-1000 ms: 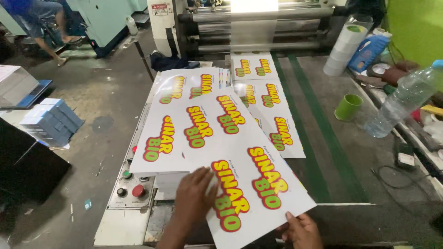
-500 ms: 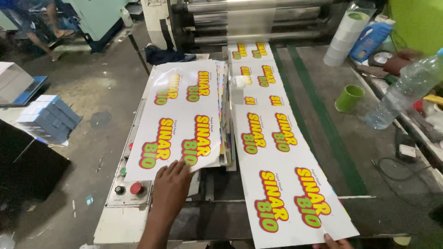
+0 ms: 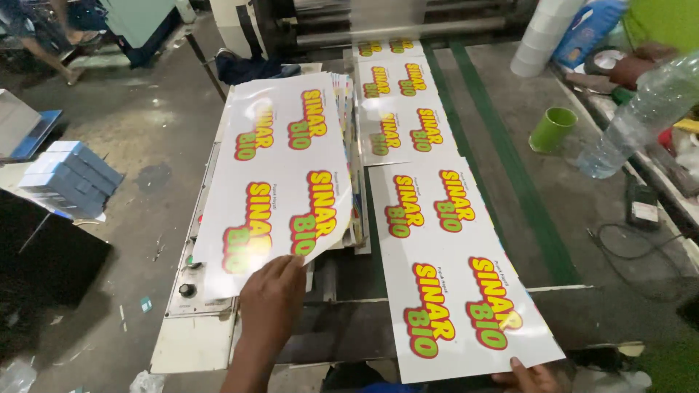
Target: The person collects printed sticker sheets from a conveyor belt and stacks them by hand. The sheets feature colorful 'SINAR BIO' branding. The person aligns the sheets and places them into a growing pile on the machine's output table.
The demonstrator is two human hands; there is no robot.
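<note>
**Operator:** Currently, where does each hand sit on the printed sheets?

**Inspector:** Left hand lies flat, fingers extended, pressing the near corner of the top sheet on the stack. It pins the sheet; it does not pinch it. Right hand is mostly out of frame at the bottom edge. Its fingertips touch the near edge of the long printed strip; whether they pinch it cannot be determined.

**Operator:** Position of the strip?

**Inspector:** Flat on the table, just beside the stack, running from the rollers toward the person.

**Operator:** Failure modes?

**Inspector:** Three, as a judgement.
1. The stack overhangs the control panel on the left. Uneven pressure at one corner could fan the sheets sideways; the right edges already look stepped.
2. The strip's near end projects past the table edge. With only fingertip contact it may sag, crease or slide off.
3. The glossy faces look slick, so a palm alone may skid rather than drag the sheet.

**Operator:** Nearby hazards?

**Inspector:** A plastic bottle and a green cup stand on the right, well apart from the strip. A spill would travel toward the print only if either is knocked.
</note>
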